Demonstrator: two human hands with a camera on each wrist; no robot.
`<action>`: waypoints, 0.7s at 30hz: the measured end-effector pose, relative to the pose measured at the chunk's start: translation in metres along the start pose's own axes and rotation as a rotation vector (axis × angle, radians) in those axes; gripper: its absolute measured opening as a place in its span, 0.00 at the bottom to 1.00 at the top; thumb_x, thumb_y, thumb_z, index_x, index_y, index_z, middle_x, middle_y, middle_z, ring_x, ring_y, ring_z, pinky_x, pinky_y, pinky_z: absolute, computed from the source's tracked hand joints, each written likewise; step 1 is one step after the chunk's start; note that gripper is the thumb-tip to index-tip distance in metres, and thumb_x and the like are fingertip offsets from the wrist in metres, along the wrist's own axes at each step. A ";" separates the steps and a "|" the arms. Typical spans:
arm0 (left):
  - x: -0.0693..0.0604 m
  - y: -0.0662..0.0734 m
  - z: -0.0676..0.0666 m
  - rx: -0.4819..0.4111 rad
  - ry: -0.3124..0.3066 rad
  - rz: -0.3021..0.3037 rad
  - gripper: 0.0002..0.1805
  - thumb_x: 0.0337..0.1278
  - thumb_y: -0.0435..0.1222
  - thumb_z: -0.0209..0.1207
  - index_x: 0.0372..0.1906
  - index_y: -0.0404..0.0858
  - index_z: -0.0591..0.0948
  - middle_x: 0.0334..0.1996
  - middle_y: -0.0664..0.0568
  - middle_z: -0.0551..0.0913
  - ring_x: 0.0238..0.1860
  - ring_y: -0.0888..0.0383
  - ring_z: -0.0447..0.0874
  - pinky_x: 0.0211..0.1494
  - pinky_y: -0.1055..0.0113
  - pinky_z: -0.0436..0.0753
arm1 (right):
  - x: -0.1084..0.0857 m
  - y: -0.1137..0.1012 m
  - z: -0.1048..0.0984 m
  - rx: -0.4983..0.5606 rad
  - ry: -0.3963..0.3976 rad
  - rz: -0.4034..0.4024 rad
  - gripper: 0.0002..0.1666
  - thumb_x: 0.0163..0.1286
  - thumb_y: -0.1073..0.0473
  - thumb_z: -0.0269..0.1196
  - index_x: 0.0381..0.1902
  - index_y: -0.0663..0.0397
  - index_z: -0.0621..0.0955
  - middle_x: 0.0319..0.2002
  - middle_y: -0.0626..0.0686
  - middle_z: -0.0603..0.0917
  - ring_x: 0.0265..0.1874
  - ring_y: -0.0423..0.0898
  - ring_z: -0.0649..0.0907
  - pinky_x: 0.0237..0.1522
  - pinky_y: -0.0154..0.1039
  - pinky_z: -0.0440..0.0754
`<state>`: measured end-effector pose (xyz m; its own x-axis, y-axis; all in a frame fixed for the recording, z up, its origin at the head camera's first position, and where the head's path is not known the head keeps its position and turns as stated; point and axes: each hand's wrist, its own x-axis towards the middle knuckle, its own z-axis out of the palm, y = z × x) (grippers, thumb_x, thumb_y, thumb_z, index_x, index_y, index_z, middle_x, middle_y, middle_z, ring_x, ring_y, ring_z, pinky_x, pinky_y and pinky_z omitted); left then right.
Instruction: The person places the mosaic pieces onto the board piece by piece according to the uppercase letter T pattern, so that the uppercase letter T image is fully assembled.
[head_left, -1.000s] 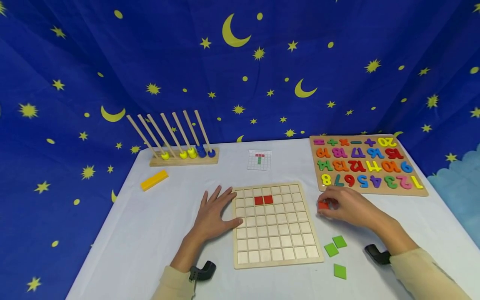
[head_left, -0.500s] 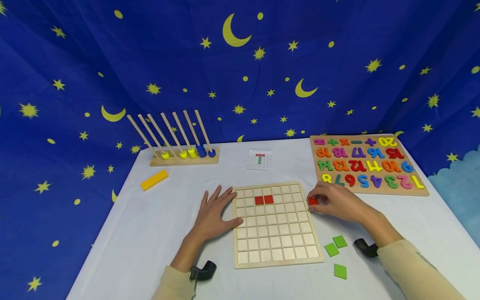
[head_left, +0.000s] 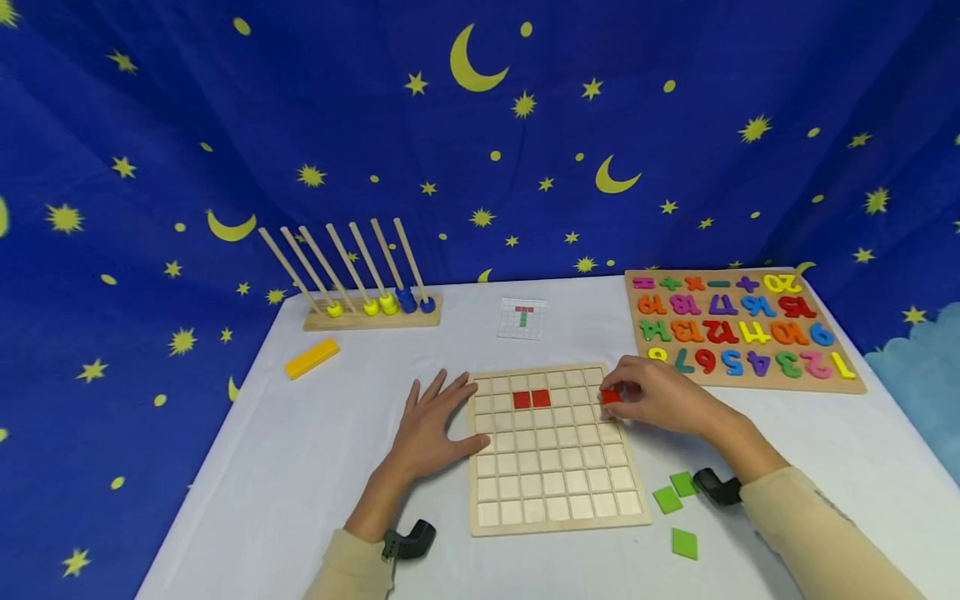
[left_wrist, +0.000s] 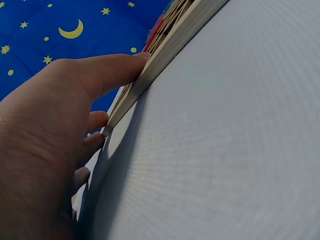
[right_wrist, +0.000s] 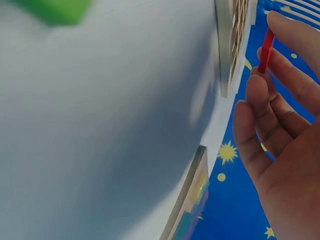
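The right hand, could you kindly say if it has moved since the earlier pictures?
Yes, the right hand has moved left, from beside the board to overlapping its right edge.

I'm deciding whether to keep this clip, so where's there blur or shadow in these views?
Head view: fairly even light, the grid board clear. Left wrist view: a soft shadow on the white cloth beside the grid board. Right wrist view: a broad shadow on the white cloth, the upper-left green tile blurred, the red tile in the right hand sharper.
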<state>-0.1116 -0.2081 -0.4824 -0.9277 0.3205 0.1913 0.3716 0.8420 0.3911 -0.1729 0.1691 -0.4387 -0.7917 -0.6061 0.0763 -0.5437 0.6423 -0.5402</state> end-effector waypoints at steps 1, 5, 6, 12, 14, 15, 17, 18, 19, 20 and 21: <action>0.001 0.000 0.000 0.001 0.000 0.002 0.47 0.46 0.70 0.56 0.70 0.50 0.68 0.72 0.58 0.61 0.74 0.49 0.47 0.71 0.43 0.37 | 0.001 -0.001 -0.001 0.002 -0.001 0.000 0.13 0.56 0.44 0.72 0.39 0.38 0.85 0.32 0.38 0.78 0.29 0.41 0.75 0.31 0.36 0.73; 0.002 0.001 0.000 -0.007 -0.008 -0.001 0.47 0.46 0.70 0.57 0.70 0.49 0.68 0.72 0.58 0.61 0.74 0.49 0.46 0.71 0.43 0.37 | 0.005 -0.002 -0.001 0.025 -0.023 0.015 0.15 0.56 0.44 0.72 0.39 0.39 0.85 0.32 0.39 0.79 0.30 0.42 0.75 0.31 0.36 0.74; 0.002 0.001 0.000 -0.005 -0.007 -0.002 0.47 0.46 0.70 0.57 0.70 0.49 0.68 0.72 0.59 0.61 0.74 0.49 0.46 0.72 0.43 0.37 | 0.007 -0.001 -0.001 0.029 -0.030 0.013 0.15 0.56 0.43 0.72 0.40 0.40 0.85 0.33 0.39 0.79 0.30 0.42 0.75 0.32 0.37 0.74; 0.000 0.002 -0.001 -0.011 0.008 0.008 0.47 0.46 0.69 0.57 0.70 0.49 0.69 0.71 0.57 0.62 0.74 0.48 0.48 0.71 0.42 0.38 | 0.012 -0.001 0.003 0.035 -0.030 -0.008 0.13 0.57 0.44 0.72 0.39 0.38 0.85 0.32 0.39 0.79 0.29 0.41 0.75 0.31 0.36 0.75; 0.001 0.002 -0.001 -0.008 0.016 0.013 0.47 0.46 0.69 0.58 0.69 0.48 0.69 0.71 0.57 0.62 0.73 0.47 0.48 0.71 0.41 0.39 | 0.015 -0.002 0.003 0.037 -0.027 -0.013 0.13 0.57 0.45 0.72 0.39 0.38 0.85 0.32 0.39 0.79 0.29 0.40 0.75 0.30 0.35 0.75; 0.001 0.002 -0.001 -0.008 0.018 0.015 0.47 0.46 0.69 0.58 0.69 0.48 0.69 0.71 0.56 0.62 0.73 0.47 0.48 0.71 0.41 0.39 | 0.017 -0.003 0.004 0.039 -0.028 -0.014 0.13 0.57 0.46 0.72 0.39 0.39 0.85 0.32 0.40 0.79 0.29 0.40 0.75 0.30 0.35 0.75; 0.001 0.002 -0.001 -0.005 0.021 0.017 0.46 0.46 0.68 0.59 0.69 0.48 0.69 0.71 0.56 0.63 0.73 0.47 0.49 0.71 0.40 0.39 | 0.020 -0.003 0.005 0.039 -0.034 -0.018 0.13 0.57 0.46 0.72 0.39 0.39 0.85 0.32 0.40 0.79 0.29 0.40 0.75 0.30 0.35 0.75; 0.001 0.002 -0.001 -0.005 0.022 0.019 0.46 0.46 0.68 0.59 0.69 0.48 0.69 0.71 0.56 0.63 0.73 0.47 0.49 0.71 0.40 0.39 | 0.022 -0.003 0.006 0.040 -0.037 -0.018 0.13 0.57 0.46 0.72 0.39 0.40 0.85 0.32 0.40 0.79 0.29 0.40 0.75 0.30 0.35 0.75; 0.001 0.002 -0.001 -0.002 0.023 0.019 0.46 0.46 0.68 0.59 0.69 0.48 0.70 0.71 0.56 0.63 0.73 0.47 0.49 0.71 0.40 0.39 | 0.023 -0.004 0.007 0.041 -0.042 -0.015 0.13 0.57 0.46 0.72 0.39 0.39 0.85 0.32 0.39 0.79 0.29 0.40 0.75 0.30 0.35 0.75; 0.001 0.002 0.000 -0.001 0.022 0.018 0.46 0.46 0.67 0.60 0.69 0.48 0.70 0.71 0.56 0.63 0.73 0.47 0.49 0.71 0.40 0.39 | 0.025 -0.004 0.008 0.040 -0.047 -0.013 0.14 0.57 0.45 0.72 0.39 0.39 0.85 0.33 0.39 0.79 0.29 0.40 0.75 0.31 0.35 0.75; 0.000 0.002 0.000 -0.002 0.020 0.016 0.46 0.45 0.67 0.60 0.69 0.48 0.69 0.71 0.56 0.63 0.73 0.47 0.49 0.71 0.40 0.39 | 0.027 -0.004 0.009 0.038 -0.051 -0.009 0.14 0.57 0.45 0.72 0.39 0.39 0.85 0.33 0.39 0.79 0.30 0.40 0.75 0.31 0.36 0.76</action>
<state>-0.1114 -0.2067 -0.4816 -0.9206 0.3253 0.2158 0.3867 0.8361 0.3892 -0.1892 0.1463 -0.4418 -0.7707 -0.6360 0.0388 -0.5393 0.6187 -0.5712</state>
